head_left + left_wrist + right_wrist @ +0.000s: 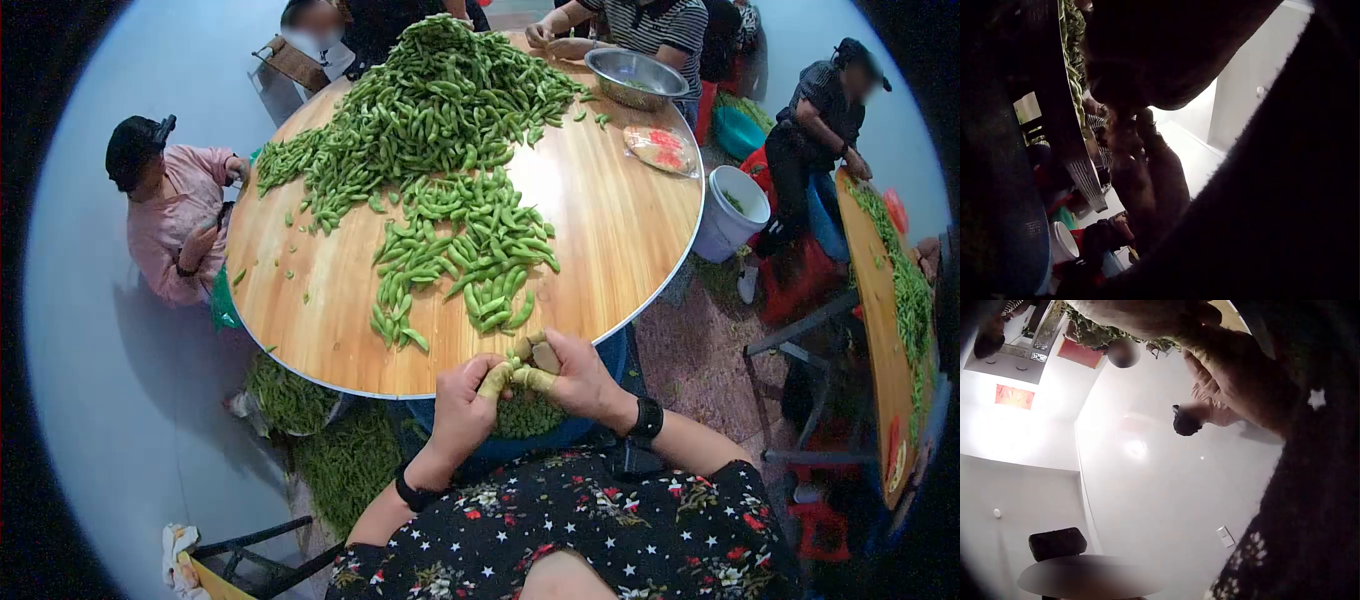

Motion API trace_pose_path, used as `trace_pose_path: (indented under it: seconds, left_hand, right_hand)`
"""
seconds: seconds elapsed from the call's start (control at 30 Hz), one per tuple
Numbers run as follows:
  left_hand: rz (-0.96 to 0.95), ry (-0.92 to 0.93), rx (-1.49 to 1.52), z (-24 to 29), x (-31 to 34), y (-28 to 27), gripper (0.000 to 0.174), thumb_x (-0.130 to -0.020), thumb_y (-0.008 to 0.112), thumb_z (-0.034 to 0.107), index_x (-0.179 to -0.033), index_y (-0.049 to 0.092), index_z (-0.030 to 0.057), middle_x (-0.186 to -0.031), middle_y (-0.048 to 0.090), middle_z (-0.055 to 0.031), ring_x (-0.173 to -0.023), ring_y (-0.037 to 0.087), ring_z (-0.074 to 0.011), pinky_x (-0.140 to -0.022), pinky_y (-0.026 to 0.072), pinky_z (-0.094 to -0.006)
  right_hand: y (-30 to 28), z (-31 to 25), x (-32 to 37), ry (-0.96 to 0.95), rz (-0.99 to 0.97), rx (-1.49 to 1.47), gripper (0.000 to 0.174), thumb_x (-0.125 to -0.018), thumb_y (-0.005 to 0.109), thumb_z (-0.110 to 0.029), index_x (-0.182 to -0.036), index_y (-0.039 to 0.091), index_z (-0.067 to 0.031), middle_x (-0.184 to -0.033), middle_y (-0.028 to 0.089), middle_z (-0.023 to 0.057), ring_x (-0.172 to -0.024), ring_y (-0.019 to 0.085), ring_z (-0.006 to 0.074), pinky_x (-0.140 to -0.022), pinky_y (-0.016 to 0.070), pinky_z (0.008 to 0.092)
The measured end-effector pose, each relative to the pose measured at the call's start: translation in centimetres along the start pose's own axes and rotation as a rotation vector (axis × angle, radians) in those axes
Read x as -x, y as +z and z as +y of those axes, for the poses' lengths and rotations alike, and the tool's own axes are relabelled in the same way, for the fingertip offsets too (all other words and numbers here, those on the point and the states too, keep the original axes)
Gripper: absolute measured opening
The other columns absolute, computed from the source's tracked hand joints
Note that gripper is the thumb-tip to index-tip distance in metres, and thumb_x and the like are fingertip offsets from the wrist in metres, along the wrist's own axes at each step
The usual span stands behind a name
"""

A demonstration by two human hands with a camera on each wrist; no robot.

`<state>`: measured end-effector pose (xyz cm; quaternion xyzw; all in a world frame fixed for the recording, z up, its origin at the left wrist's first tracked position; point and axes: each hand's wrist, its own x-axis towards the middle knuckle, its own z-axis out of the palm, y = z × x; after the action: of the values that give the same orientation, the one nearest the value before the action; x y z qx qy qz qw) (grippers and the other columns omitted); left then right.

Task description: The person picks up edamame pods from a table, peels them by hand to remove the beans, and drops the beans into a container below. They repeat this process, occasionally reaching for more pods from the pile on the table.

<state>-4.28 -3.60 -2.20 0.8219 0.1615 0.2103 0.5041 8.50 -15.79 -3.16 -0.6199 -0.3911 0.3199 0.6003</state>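
Just past the table's near edge, my left hand (462, 405) and right hand (583, 382) meet thumb to thumb, pinching a small green edamame pod (514, 357) between them. Both thumbs look yellow-green, and most of the pod is hidden by the fingers. Below the hands stands a blue tub (610, 365) with loose green beans (530, 418) in it. A spread of whole pods (470, 235) lies in front of me on the round wooden table (620, 230). The left wrist view is mostly dark; in the right wrist view the fingers overlap at the top.
A tall heap of pods (430, 100) covers the table's far side. Right of it are a metal bowl (635, 80) and a bagged flat item (660, 150). A white bucket (735, 212) stands beside the table. Empty-looking husks (350, 465) pile on the floor at left. Other people sit around.
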Motion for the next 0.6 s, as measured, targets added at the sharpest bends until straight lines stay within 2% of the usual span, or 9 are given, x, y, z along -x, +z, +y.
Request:
trace_pose_path:
  seconds: [0.07, 0.13, 0.17, 0.23, 0.27, 0.33, 0.47, 0.53, 0.6]
  left_hand:
    - [-0.056, -0.117, 0.163, 0.4, 0.0, -0.2, 0.010, -0.086, 0.057, 0.005, -0.093, 0.062, -0.0009, -0.069, 0.062, -0.0096, -0.060, 0.059, -0.0171, -0.058, 0.0461, -0.0279]
    - [-0.042, 0.075, -0.080, 0.9, 0.3, -0.2, 0.013, -0.085, 0.057, 0.004, -0.096, 0.062, -0.0024, -0.077, 0.064, -0.0175, -0.069, 0.064, -0.0284, -0.063, 0.0488, -0.0315]
    - [-0.042, 0.080, -0.084, 0.8, 0.4, -0.3, 0.013, -0.085, 0.057, 0.004, -0.096, 0.062, -0.0024, -0.077, 0.064, -0.0175, -0.069, 0.064, -0.0284, -0.063, 0.0488, -0.0315]
    - [0.006, 0.178, -0.169, 0.5, 0.5, -0.3, 0.014, -0.085, 0.057, 0.004, -0.097, 0.062, -0.0022, -0.078, 0.064, -0.0172, -0.069, 0.065, -0.0273, -0.062, 0.0491, -0.0317]
    - [0.004, 0.179, -0.170, 0.7, 0.5, -0.3, 0.014, -0.085, 0.057, 0.004, -0.097, 0.062, -0.0022, -0.078, 0.064, -0.0172, -0.069, 0.065, -0.0273, -0.062, 0.0491, -0.0317]
    - [-0.015, -0.159, 0.105, 1.2, 0.6, -0.3, 0.015, -0.085, 0.058, 0.004, -0.098, 0.062, -0.0012, -0.080, 0.064, -0.0182, -0.072, 0.065, -0.0295, -0.063, 0.0497, -0.0338]
    - [0.006, -0.010, -0.088, 1.4, 0.4, -1.0, 0.016, -0.084, 0.059, 0.006, -0.098, 0.063, -0.0005, -0.082, 0.065, -0.0189, -0.076, 0.065, -0.0329, -0.066, 0.0499, -0.0363]
    - [-0.087, 0.052, -0.329, 1.2, 1.4, -2.5, 0.018, -0.083, 0.061, 0.009, -0.100, 0.063, 0.0015, -0.083, 0.065, -0.0181, -0.079, 0.063, -0.0357, -0.068, 0.0498, -0.0391]
    - [-0.413, 0.036, -0.504, 1.2, 2.3, -5.8, 0.023, -0.082, 0.064, 0.011, -0.104, 0.063, 0.0040, -0.088, 0.066, -0.0173, -0.081, 0.064, -0.0336, -0.071, 0.0501, -0.0360]
  right_hand:
    - [-0.3, -0.2, 0.0, -0.091, 0.017, 0.170, 0.024, -0.080, 0.069, -0.014, -0.096, 0.056, -0.0020, -0.072, 0.060, 0.0086, -0.063, 0.057, 0.0167, -0.059, 0.0468, 0.0317]
    - [-0.5, -1.4, 0.0, -0.166, 0.014, 0.382, 0.023, -0.078, 0.067, -0.009, -0.096, 0.054, -0.0011, -0.074, 0.058, 0.0161, -0.066, 0.060, 0.0282, -0.060, 0.0480, 0.0348]
    - [-0.4, -1.2, -0.1, -0.171, 0.017, 0.382, 0.023, -0.078, 0.067, -0.009, -0.096, 0.054, -0.0011, -0.074, 0.058, 0.0161, -0.066, 0.060, 0.0282, -0.060, 0.0480, 0.0348]
    - [-0.2, -0.9, -0.1, -0.467, 0.021, 0.533, 0.020, -0.079, 0.064, -0.008, -0.095, 0.054, -0.0018, -0.077, 0.057, 0.0167, -0.071, 0.059, 0.0331, -0.061, 0.0475, 0.0385]
    - [-0.2, -1.2, 0.0, -0.454, -0.021, 0.565, 0.016, -0.080, 0.063, -0.008, -0.091, 0.052, -0.0025, -0.079, 0.055, 0.0176, -0.075, 0.057, 0.0364, -0.062, 0.0468, 0.0411]
    - [-0.3, -1.5, -0.2, -0.435, -0.042, 0.525, 0.016, -0.080, 0.063, -0.009, -0.090, 0.052, -0.0023, -0.078, 0.055, 0.0170, -0.074, 0.057, 0.0362, -0.062, 0.0466, 0.0408]
    - [-1.2, -1.6, -0.6, -0.301, -0.179, 0.382, 0.019, -0.078, 0.068, -0.010, -0.091, 0.058, -0.0026, -0.076, 0.054, 0.0132, -0.071, 0.058, 0.0314, -0.060, 0.0459, 0.0375]
    - [-1.8, -1.1, -0.5, -0.300, -0.247, 0.371, 0.019, -0.079, 0.067, -0.012, -0.093, 0.058, -0.0029, -0.079, 0.055, 0.0131, -0.072, 0.059, 0.0310, -0.062, 0.0461, 0.0371]
    - [-2.7, -0.4, -0.9, -0.368, -0.415, 0.446, 0.019, -0.084, 0.063, -0.013, -0.099, 0.058, -0.0029, -0.094, 0.060, 0.0134, -0.079, 0.061, 0.0310, -0.067, 0.0476, 0.0368]
